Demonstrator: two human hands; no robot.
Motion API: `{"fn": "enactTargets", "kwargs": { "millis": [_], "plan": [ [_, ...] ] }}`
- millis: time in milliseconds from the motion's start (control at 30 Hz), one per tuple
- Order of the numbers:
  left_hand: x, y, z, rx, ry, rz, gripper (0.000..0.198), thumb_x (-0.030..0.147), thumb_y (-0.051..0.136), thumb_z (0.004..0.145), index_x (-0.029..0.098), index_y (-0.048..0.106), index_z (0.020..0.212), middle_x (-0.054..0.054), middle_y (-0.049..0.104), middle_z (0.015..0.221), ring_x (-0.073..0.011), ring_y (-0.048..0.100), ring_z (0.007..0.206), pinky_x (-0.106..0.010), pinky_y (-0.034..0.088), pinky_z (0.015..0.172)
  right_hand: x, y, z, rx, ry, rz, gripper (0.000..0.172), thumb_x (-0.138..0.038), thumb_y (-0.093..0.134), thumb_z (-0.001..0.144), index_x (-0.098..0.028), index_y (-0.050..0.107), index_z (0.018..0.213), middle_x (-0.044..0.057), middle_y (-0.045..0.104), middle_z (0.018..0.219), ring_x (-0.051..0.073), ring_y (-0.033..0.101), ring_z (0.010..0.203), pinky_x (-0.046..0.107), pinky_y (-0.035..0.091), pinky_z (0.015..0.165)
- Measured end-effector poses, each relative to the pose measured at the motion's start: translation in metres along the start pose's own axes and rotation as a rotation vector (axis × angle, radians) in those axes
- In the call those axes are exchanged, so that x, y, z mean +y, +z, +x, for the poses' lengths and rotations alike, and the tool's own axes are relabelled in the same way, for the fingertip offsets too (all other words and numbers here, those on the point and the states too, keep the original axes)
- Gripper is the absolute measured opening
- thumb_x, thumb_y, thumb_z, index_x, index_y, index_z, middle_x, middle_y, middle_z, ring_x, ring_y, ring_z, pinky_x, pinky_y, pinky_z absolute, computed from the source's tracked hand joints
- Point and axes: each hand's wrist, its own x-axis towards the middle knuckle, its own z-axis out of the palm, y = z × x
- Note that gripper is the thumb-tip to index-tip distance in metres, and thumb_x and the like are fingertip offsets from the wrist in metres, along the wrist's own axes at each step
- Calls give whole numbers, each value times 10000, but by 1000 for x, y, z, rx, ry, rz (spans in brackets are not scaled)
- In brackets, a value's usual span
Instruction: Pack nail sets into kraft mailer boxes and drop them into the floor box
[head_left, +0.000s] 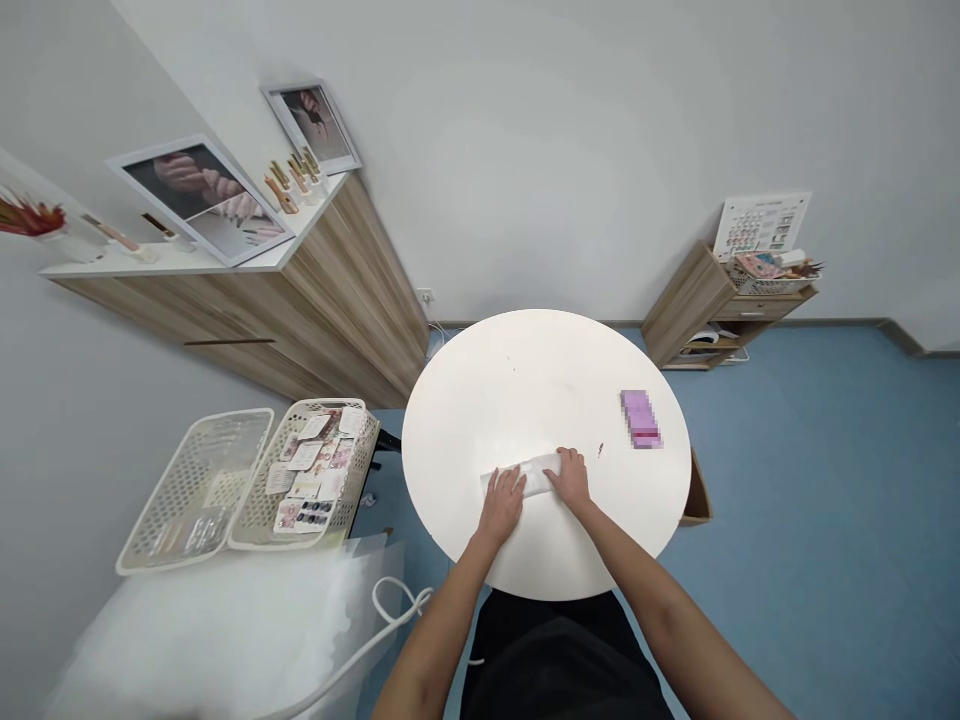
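A white folded strip, perhaps a tissue or thin cloth (537, 474), lies on the round white table (525, 370) near its front half. My left hand (502, 508) rests on the strip's left part with its fingers spread and lying flat. At the strip's right end is my right hand (570, 482); its thumb touches the strip, and its fingers stretch forward, apart from the thumb. Part of the strip is hidden under the hands. To the right, a pixelated purple rectangular item (640, 419) lies on the table, near a small dark red mark (601, 450).
Two white baskets (196, 492) stand at left, one holding cards (315, 455). Below them, a white cable (360, 655) crosses a pale surface. A wooden cabinet (360, 290) with framed pictures stands back left, a small shelf (686, 305) back right. A brown box (697, 490) sits beside the table.
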Motion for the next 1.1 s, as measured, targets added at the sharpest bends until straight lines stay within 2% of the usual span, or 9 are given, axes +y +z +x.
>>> {"fn": "enactTargets", "kwargs": {
  "millis": [67, 200, 400, 600, 667, 833, 933, 1033, 1100],
  "plan": [
    [12, 3, -10, -43, 42, -21, 517, 166, 428, 893, 218, 415, 1407, -93, 416, 1499, -261, 411, 1344, -519, 241, 1157, 8, 0, -8, 41, 102, -5, 477, -349, 614, 813, -180, 476, 1237, 135, 520, 1213, 309, 482, 1115, 384, 405, 884],
    [30, 8, -22, -87, -46, -87, 676, 187, 457, 865, 244, 250, 1505, -95, 273, 1577, -297, 261, 1441, -585, 162, 1166, 19, 5, -22, 50, 224, 51, 458, -388, 588, 817, -193, 474, 1215, 167, 535, 1189, 335, 511, 1121, 411, 415, 871],
    [38, 11, -21, -107, -103, -155, 689, 208, 484, 857, 291, 258, 1503, -98, 223, 1592, -327, 200, 1459, -647, 86, 1149, 18, 18, -27, -99, 310, 117, 371, -455, 500, 847, -188, 541, 1101, 166, 622, 1029, 323, 609, 993, 407, 458, 760],
    [34, 15, -20, -128, -99, -170, 680, 220, 500, 844, 275, 293, 1490, -98, 237, 1588, -332, 224, 1451, -640, 106, 1153, 0, 23, -22, 21, 209, 104, 127, -266, 531, 758, -194, 596, 839, 138, 622, 910, 276, 611, 865, 380, 480, 749],
    [32, 14, -20, -136, -93, -186, 680, 216, 491, 837, 235, 298, 1488, -110, 245, 1584, -325, 218, 1454, -620, 122, 1162, -11, 23, -25, 48, 168, 174, 140, -226, 507, 738, -193, 584, 849, 119, 612, 942, 262, 597, 901, 384, 478, 812],
    [23, 12, -22, -147, -106, -292, 728, 65, 387, 767, 132, 277, 1483, -142, 291, 1562, -262, 229, 1457, -553, 189, 1178, -32, 24, -46, 41, -124, 316, 228, -186, 459, 770, -218, 558, 974, 65, 629, 1017, 232, 557, 1035, 395, 455, 940],
    [17, 11, -24, -130, -125, -414, 809, 25, 358, 726, 161, 192, 1507, -125, 321, 1552, -222, 261, 1449, -526, 232, 1178, -34, 27, -59, -2, -245, 265, 296, -153, 455, 782, -219, 563, 1050, 92, 589, 1251, 243, 469, 1235, 441, 406, 1029],
    [14, 9, -28, -21, -207, -516, 806, 20, 345, 738, 180, 152, 1504, -124, 429, 1476, -202, 355, 1402, -507, 252, 1179, -31, 24, -67, -44, -377, 143, 365, -98, 450, 764, -180, 570, 1099, 124, 467, 1435, 267, 351, 1360, 492, 335, 1096],
    [13, 10, -35, 120, -368, -535, 730, 44, 375, 764, 191, 230, 1464, -132, 466, 1420, -230, 388, 1373, -518, 287, 1157, -29, 20, -68, -84, -439, 67, 426, -72, 454, 748, -161, 563, 1150, 126, 431, 1474, 277, 311, 1388, 503, 295, 1123]
  ]
}}
